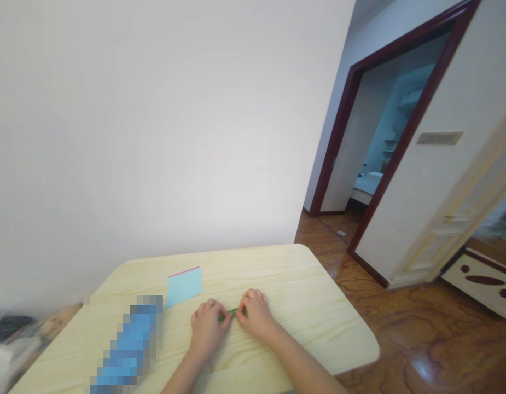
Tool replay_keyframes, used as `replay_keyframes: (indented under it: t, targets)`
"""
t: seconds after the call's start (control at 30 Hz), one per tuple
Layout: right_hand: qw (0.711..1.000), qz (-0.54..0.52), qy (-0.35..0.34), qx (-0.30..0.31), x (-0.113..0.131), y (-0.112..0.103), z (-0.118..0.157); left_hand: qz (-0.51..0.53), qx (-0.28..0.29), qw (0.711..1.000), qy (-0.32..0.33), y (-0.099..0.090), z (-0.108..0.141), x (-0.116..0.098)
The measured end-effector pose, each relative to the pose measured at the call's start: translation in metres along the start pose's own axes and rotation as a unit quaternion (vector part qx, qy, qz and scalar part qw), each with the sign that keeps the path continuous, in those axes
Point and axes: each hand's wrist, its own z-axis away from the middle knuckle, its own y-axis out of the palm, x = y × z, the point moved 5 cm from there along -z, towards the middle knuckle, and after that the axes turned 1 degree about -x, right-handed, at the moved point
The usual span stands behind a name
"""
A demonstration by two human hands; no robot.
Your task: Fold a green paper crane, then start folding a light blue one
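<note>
A narrow green strip (pixel 233 311) lies low over the table between my two hands, mostly covered by the fingers. At its left end, my left hand (pixel 209 326) is closed with thumb and fingertips pinching it. My right hand (pixel 256 313) grips the other end in the same way, so only a short middle piece shows. Whether the strip is folded paper or something else, I cannot make out. Beyond my left hand, a pale blue sheet of paper (pixel 185 287) with a pink line along its far edge lies flat on the table.
The light wooden table (pixel 310 284) has rounded corners and stands against a white wall (pixel 174 137). A blurred-out blue object (pixel 132 345) is on its left side. To the right are a wood-look floor (pixel 417 334), a dark red door frame (pixel 404 158) and a low cream cabinet (pixel 478 282).
</note>
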Motion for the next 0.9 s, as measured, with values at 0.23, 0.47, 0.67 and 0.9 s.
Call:
replay_keyframes:
  t: [0.23,0.47,0.67,0.9]
  targets:
    - [0.999,-0.023,0.030,-0.023,-0.006,0.001,0.000,-0.021,0.003,0.998,0.062,0.000,0.003,-0.006]
    - [0.996,-0.036,0.066,-0.051,-0.014,0.000,-0.001,-0.075,0.032,0.984,0.161,0.000,0.022,-0.016]
    - [0.992,-0.024,0.090,-0.084,-0.008,-0.003,0.003,-0.128,0.090,0.968,0.194,0.000,0.033,-0.029]
    - [0.989,0.011,0.102,-0.104,0.001,-0.005,0.005,-0.114,0.103,0.971,0.182,0.005,0.036,-0.018]
